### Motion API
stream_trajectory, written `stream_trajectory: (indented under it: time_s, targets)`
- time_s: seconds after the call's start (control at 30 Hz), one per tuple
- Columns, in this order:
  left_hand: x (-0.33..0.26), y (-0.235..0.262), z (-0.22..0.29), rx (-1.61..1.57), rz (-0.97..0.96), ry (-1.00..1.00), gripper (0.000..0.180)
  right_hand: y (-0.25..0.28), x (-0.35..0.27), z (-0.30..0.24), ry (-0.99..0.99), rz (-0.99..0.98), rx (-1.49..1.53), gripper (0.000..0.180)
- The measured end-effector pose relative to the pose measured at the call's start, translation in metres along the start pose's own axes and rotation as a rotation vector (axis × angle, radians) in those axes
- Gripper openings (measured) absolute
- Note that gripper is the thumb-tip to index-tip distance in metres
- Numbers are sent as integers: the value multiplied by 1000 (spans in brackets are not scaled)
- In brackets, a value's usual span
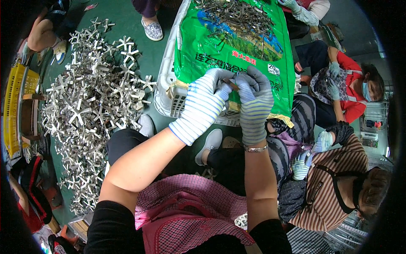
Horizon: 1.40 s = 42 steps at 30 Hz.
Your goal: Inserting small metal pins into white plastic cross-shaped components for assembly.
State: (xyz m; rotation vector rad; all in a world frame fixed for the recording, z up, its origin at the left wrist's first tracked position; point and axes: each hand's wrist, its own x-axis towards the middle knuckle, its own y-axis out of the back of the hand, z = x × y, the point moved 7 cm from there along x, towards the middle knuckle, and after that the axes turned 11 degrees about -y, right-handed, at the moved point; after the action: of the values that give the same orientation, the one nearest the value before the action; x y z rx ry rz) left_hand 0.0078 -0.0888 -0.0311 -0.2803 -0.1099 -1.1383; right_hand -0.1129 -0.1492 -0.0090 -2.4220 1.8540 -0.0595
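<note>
Apparently small and narrow, the brown part is held up between both gloved hands, over the near end of the green bag. Fingers and thumb of the left hand are closed on one end; those of the right hand are pinched together at the other, though they hide much of its shape. It looks light and stiff, likely hard to break but easy to drop, so a fingertip hold near each end should suit; the gloves' grey fingertips probably help against slipping.

Beyond the hands, dark pieces lie heaped on the bag, which covers a white crate. To the left, pale stars are piled on the floor, with a yellow basket farther out. Co-workers sit along the right.
</note>
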Motion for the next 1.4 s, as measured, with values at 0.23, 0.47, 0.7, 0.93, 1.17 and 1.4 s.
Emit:
stream_trajectory:
  time_s: [0.23, 0.47, 0.7, 0.93, 1.17, 1.4]
  targets:
    - [-1, -4, 6, 30, -31, -13, 20, 6, 2, 2, 57, 42, -7, 35]
    - [-6, -5, 11, 290, -57, -263, 21, 2, 1, 1, 45, 52, -152, 30]
    - [-9, -10, 5, 103, -109, -35, 21, 1, 1, 13, -141, -38, -20, 20]
    - [0, -13, -11, -307, -42, 328, 25, 76, 25, -9, 3, 94, -381, 18]
    - [-4, -15, -4, -334, -170, 369, 28, 110, 45, -11, 294, -37, -1845, 13]
    - [-5, -40, 11, -254, -331, 298, 44, 119, 37, -45, 358, 115, -1753, 27]
